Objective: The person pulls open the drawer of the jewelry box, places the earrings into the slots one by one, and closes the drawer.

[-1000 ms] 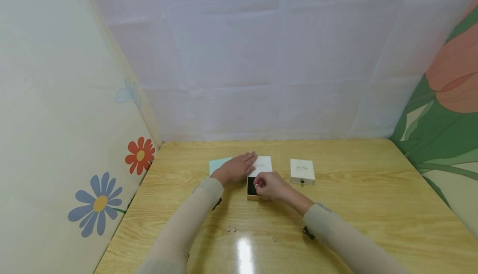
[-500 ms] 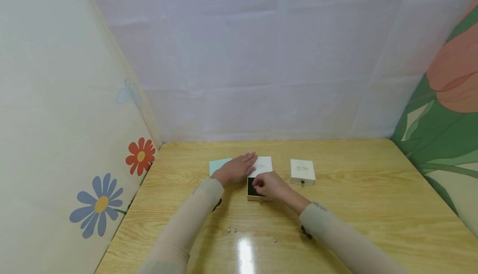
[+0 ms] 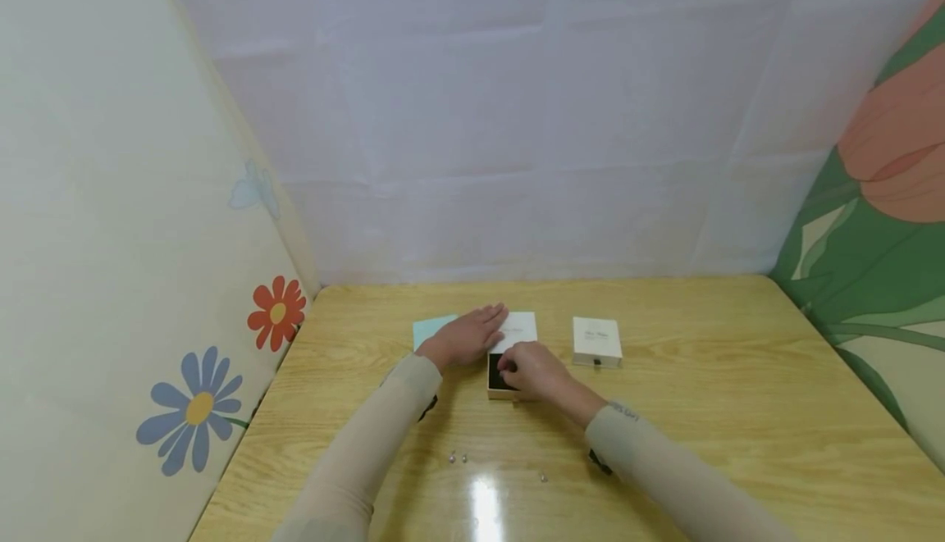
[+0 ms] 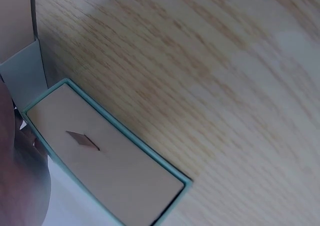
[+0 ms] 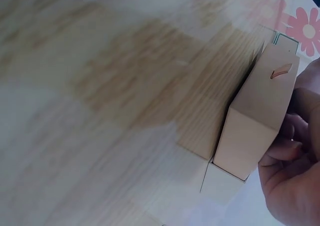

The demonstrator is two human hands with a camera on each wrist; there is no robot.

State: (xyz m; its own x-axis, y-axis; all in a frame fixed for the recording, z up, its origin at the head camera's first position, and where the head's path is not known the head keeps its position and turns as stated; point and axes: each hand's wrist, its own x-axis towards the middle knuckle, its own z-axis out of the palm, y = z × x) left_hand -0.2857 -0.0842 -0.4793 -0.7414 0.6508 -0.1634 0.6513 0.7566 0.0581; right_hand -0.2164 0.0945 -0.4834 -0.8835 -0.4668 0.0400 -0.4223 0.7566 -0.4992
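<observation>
My left hand (image 3: 467, 337) lies with straight fingers on the white sleeve (image 3: 522, 325) of a jewellery box. The box's beige drawer (image 5: 250, 146) is pulled out toward me and lined with a black insert (image 3: 495, 371). Over that insert my right hand (image 3: 535, 368) has its thumb and index finger curled together, pinching what looks like a small earring; the fingers cover it now. In the right wrist view, curled fingers (image 5: 282, 153) reach in beside the drawer's wall. A turquoise box (image 4: 127, 121) with a ribbon tab sits under and beside my left wrist.
A second white box (image 3: 597, 341), its drawer pushed in, stands to the right. Nearer me on the wooden table (image 3: 701, 427) lie two tiny shiny pieces of jewellery (image 3: 453, 459) together and another small earring-like piece (image 3: 544, 477) further right.
My right hand has shifted slightly left and down into the drawer. The shiny piece visible between its fingertips a second ago is now hidden. My left hand stays put.
</observation>
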